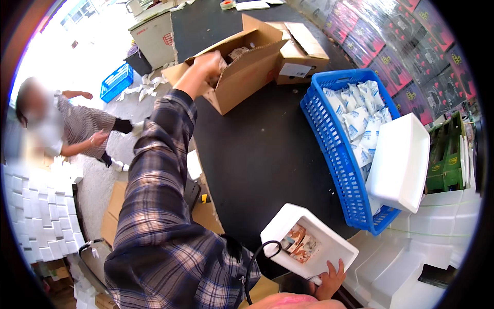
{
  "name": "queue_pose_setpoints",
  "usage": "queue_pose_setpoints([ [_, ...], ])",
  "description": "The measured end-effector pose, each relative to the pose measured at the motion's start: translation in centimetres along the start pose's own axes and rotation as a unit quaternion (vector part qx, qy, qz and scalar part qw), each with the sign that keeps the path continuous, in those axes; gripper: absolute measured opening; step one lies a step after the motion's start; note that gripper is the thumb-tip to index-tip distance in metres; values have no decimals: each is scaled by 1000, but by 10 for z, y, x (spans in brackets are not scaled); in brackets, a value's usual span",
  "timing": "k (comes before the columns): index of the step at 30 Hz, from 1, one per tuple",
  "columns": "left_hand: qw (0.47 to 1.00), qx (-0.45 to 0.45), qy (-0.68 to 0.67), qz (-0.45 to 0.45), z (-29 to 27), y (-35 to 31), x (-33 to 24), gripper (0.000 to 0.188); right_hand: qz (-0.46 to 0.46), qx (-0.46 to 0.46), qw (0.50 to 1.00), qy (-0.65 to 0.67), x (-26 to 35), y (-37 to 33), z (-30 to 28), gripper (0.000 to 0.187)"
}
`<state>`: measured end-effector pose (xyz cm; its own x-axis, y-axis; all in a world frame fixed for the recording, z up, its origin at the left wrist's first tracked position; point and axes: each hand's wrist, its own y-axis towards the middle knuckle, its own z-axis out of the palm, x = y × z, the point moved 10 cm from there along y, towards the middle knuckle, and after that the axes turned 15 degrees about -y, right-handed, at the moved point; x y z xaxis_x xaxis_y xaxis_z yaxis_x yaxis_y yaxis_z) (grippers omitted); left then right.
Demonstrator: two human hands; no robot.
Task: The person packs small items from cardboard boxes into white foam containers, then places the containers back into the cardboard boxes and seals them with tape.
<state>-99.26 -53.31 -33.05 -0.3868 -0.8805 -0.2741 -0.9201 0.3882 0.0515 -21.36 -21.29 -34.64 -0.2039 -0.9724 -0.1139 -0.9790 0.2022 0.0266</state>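
My left hand (208, 66) reaches over the near side of an open cardboard box (249, 77) at the far end of the black table. Its fingers are partly hidden by the box, so I cannot tell whether they hold anything. Brown-and-white printed packets (237, 53) show inside that box. Close to me, my right hand (330, 280) grips the near right wall of a white foam box (334, 247), fingers over its rim. The foam box is tilted, and brown-and-white printed packets (301, 244) lie on its bottom.
Right of the black table surface (257, 154), a blue crate (339, 165) holds white-and-blue pouches (360, 118). A white foam lid or box (401, 162) rests across its near end. Another cardboard carton (301, 54) stands behind. A person (77, 123) is at left, near stacked white boxes (41, 211).
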Motion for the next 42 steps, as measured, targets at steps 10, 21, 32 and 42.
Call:
queue_pose_setpoints([
  [10,821,-8,-567,63,-218,-109,47,39,25,-79,995,58,13,20,-26,50],
  [21,705,308,-614,176,9,-431,-417,56,91,-250,922,282,-47,-14,-76,51],
  [32,689,394,-583,175,33,-495,-487,53,187,-71,485,851,-57,14,-17,70],
  [42,768,223,-150,581,-13,-540,-581,111,-41,131,756,640,-75,70,-53,57],
])
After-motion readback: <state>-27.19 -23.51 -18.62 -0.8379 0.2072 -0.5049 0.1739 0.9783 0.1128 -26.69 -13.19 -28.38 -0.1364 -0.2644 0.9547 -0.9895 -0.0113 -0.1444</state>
